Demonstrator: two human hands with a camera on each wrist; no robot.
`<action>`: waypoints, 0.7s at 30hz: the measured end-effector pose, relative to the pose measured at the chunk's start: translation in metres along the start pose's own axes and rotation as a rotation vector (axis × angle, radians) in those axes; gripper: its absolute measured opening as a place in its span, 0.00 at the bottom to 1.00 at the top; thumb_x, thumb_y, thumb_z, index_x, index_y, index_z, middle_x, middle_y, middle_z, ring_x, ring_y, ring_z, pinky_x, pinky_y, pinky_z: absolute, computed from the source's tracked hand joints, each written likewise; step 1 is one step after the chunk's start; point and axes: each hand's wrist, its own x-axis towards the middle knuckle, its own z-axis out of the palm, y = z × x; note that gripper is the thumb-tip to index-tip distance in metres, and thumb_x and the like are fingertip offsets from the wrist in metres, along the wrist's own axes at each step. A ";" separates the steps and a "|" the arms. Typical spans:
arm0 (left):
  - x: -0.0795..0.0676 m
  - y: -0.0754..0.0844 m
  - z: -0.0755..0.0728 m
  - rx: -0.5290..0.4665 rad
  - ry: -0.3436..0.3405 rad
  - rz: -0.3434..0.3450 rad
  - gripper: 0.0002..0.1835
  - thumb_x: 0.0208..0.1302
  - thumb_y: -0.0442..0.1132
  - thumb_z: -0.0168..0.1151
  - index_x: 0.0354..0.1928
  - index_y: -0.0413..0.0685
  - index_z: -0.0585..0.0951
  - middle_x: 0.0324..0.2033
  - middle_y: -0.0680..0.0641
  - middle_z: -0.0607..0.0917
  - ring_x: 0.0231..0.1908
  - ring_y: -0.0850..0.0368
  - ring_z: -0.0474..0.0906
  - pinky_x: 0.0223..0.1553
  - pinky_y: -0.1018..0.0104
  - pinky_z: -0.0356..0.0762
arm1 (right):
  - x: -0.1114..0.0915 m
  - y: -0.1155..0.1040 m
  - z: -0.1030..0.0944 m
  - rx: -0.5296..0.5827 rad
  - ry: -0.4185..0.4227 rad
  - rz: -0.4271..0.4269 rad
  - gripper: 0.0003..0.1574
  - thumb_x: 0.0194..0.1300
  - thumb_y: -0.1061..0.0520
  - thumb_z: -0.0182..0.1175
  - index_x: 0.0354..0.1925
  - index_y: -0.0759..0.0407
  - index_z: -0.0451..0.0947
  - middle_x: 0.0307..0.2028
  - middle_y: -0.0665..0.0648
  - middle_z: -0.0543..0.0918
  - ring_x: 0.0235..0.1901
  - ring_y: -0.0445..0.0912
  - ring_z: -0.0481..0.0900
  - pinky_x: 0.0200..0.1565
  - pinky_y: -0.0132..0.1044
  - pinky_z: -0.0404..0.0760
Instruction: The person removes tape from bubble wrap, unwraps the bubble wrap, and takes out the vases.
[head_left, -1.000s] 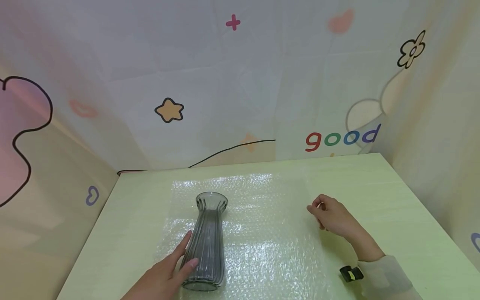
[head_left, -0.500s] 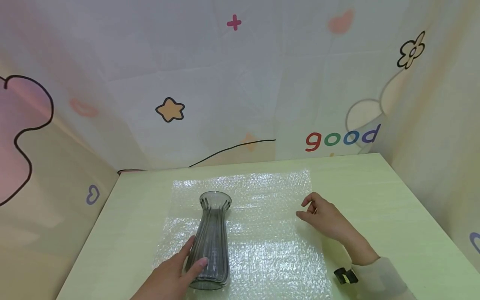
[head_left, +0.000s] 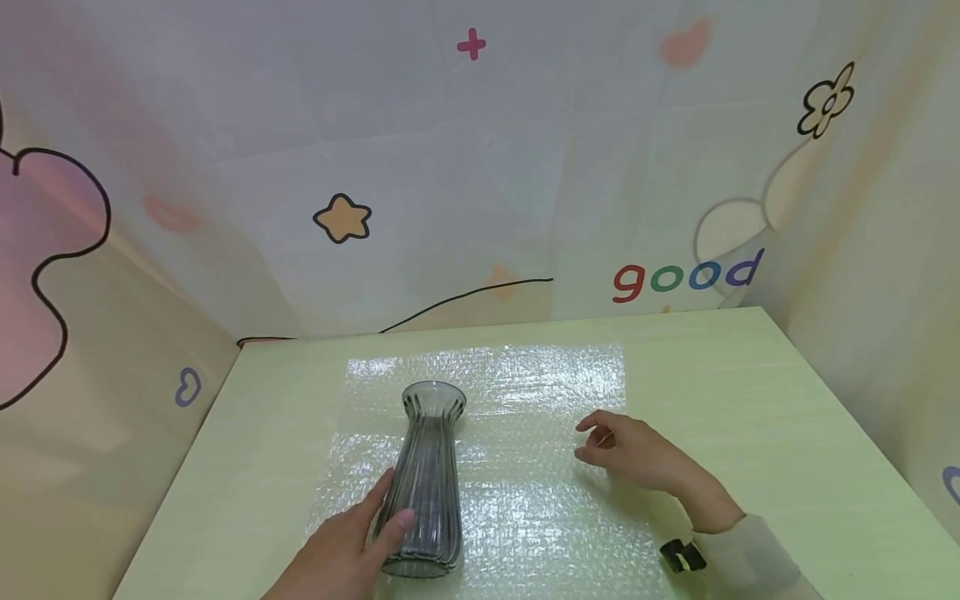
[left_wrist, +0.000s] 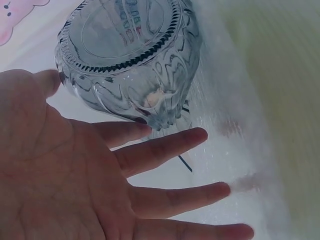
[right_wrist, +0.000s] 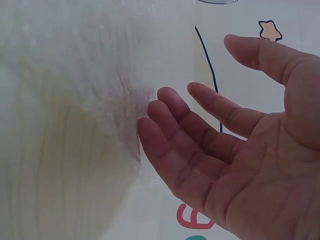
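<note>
A ribbed, grey-tinted glass vase [head_left: 423,483] with a flared mouth lies on a sheet of bubble wrap [head_left: 525,383], its base toward me. My left hand [head_left: 337,542] holds it near the base, thumb and index finger against its sides. In the left wrist view the vase base [left_wrist: 125,30] sits by the thumb and index finger, while the other fingers stretch out straight past it. Over the right part of the wrap hovers my right hand [head_left: 637,454], its fingers loosely bent. The right wrist view shows that hand [right_wrist: 240,145] holding nothing.
A pale yellow-green table [head_left: 712,375] carries the wrap. Printed fabric walls [head_left: 465,167] close off the back and both sides. A small black strap-like piece [head_left: 682,556] shows beside the right sleeve [head_left: 750,554].
The vase has shifted slightly right with my left hand on it. My right hand has moved left from the wrap's right edge to over the sheet, and its fingers have loosened.
</note>
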 end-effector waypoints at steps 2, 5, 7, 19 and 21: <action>-0.001 0.000 -0.001 0.002 0.010 0.008 0.46 0.59 0.80 0.32 0.75 0.67 0.53 0.67 0.43 0.71 0.66 0.35 0.65 0.60 0.32 0.63 | 0.000 0.001 0.001 -0.001 -0.001 -0.006 0.26 0.63 0.43 0.63 0.54 0.56 0.75 0.41 0.52 0.81 0.42 0.45 0.77 0.41 0.36 0.79; -0.003 0.000 -0.001 0.014 0.029 0.007 0.43 0.61 0.79 0.29 0.75 0.70 0.54 0.66 0.45 0.72 0.66 0.37 0.65 0.60 0.33 0.63 | 0.001 0.002 0.002 -0.013 0.006 -0.012 0.25 0.64 0.44 0.63 0.53 0.56 0.75 0.40 0.52 0.81 0.40 0.45 0.77 0.41 0.36 0.78; -0.004 0.000 0.000 0.028 0.046 0.002 0.41 0.62 0.78 0.27 0.74 0.74 0.54 0.66 0.47 0.73 0.66 0.39 0.65 0.60 0.35 0.64 | 0.002 0.002 0.002 -0.019 0.011 -0.016 0.24 0.64 0.45 0.63 0.53 0.56 0.75 0.40 0.51 0.81 0.40 0.45 0.77 0.41 0.35 0.78; -0.002 0.004 0.003 0.016 0.055 0.079 0.35 0.65 0.75 0.32 0.73 0.80 0.53 0.68 0.50 0.69 0.68 0.40 0.63 0.63 0.35 0.61 | 0.000 0.000 0.003 -0.008 0.013 -0.002 0.23 0.64 0.46 0.63 0.53 0.55 0.76 0.39 0.52 0.81 0.39 0.46 0.76 0.42 0.37 0.79; 0.000 0.004 0.004 0.027 0.059 0.094 0.36 0.64 0.76 0.33 0.73 0.81 0.53 0.69 0.49 0.69 0.68 0.39 0.63 0.63 0.33 0.60 | 0.000 0.000 0.003 -0.009 0.014 0.003 0.22 0.65 0.46 0.63 0.52 0.55 0.76 0.39 0.52 0.81 0.39 0.46 0.75 0.42 0.37 0.78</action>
